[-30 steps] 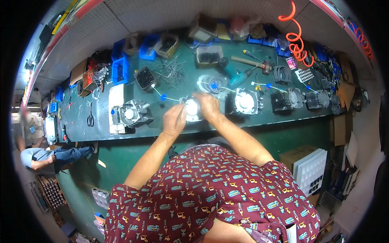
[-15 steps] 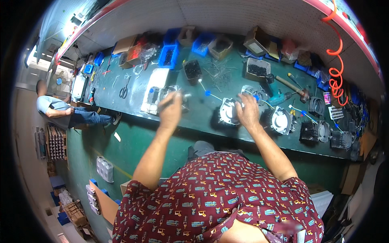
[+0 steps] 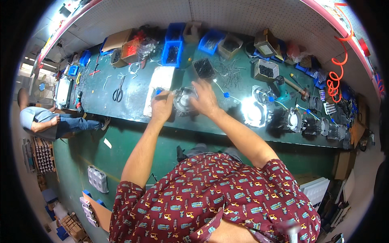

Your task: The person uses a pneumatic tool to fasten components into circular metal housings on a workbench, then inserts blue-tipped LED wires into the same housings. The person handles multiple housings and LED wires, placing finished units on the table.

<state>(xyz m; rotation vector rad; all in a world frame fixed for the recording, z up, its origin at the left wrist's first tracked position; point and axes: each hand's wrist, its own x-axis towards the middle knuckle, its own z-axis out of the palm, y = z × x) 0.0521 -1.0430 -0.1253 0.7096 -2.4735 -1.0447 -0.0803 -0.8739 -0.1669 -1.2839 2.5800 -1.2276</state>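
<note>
A round silver metal motor housing (image 3: pixel 185 101) lies on the bench in front of me, between my two hands. My left hand (image 3: pixel 161 108) is closed at its left side, fingers curled round something dark that I cannot make out. From the right, my right hand (image 3: pixel 206 99) grips the rim of the housing, thumb on the near side and fingers along the far side. A white pad (image 3: pixel 162 77) lies partly under and beyond my left hand. Beside my right hand runs a white cable with a blue connector (image 3: pixel 226 95).
More metal housings (image 3: pixel 255 113) stand to the right, with a teal power drill (image 3: pixel 285 95) and a hammer (image 3: pixel 302 93) behind them. Blue bins (image 3: pixel 172 54) and boxes of small black parts (image 3: pixel 204 69) line the back. Scissors (image 3: pixel 118 94) lie left. Another person (image 3: pixel 40 121) stands far left.
My right hand has left the housing on the right and come left onto the housing near my left hand. My left hand has shifted slightly left. The whole view has turned a little.
</note>
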